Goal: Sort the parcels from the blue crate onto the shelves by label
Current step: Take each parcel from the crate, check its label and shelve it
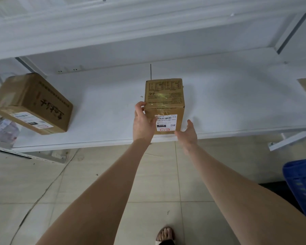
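My left hand (143, 122) grips the stiff, light-looking box (163, 96) by its left side; right hand (188, 132) spread beside it.

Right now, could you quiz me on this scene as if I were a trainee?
1. True or false: the small box lies inside the blue crate.
2. Which number is printed on the black patch of its label? A 010, B 555, C 777.
3. Fill in: the blue crate is on the person's ____ side.
Key: 1 false, it stands on the white shelf, and the left hand holds its edge; 2 A; 3 right.
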Available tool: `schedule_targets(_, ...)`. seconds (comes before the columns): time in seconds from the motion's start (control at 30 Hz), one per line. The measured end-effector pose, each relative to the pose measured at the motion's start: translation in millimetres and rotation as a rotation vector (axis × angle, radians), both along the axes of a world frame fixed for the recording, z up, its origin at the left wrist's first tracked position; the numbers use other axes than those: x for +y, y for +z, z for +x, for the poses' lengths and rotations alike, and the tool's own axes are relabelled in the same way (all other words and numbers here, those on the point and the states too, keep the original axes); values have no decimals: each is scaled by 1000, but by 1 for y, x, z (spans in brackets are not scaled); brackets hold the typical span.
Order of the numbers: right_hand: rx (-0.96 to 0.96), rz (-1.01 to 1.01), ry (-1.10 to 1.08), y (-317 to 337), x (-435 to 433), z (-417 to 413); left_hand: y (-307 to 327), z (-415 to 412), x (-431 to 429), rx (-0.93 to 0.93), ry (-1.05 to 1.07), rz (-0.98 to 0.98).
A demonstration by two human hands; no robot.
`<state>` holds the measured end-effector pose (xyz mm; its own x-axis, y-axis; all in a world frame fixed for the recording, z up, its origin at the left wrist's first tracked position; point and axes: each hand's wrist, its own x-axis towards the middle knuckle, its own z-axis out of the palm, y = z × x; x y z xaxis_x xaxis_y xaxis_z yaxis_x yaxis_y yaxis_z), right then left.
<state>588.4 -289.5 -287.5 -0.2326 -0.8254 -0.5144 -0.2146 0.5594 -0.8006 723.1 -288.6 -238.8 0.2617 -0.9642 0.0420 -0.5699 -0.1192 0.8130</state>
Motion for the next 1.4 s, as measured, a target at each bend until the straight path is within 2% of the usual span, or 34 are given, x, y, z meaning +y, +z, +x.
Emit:
schedule_targets(0.1, 300, -210, 56, 29, 12, -7, 13, -1, 10, -168, -25, 60)
schedule_targets(0.23, 666, -475, 413, 61, 19, -11, 28, -2, 18, -460, -143, 83)
schedule_targets(0.3, 788, -461, 604, 69, 18, -10, 33, -4, 19, -583, -233, 125)
schedule_targets(0.4, 889, -358, 739, 74, 17, -9, 38, -5, 17, -672, -282, 214)
schedule_targets(0.77, 891, -257, 738, 81, -14, 0, 40, -4, -15, -633, -275, 319)
schedule_targets(1.4, 824, -239, 708, 85, -46, 5, 48, 7, -50, -722, -344, 361)
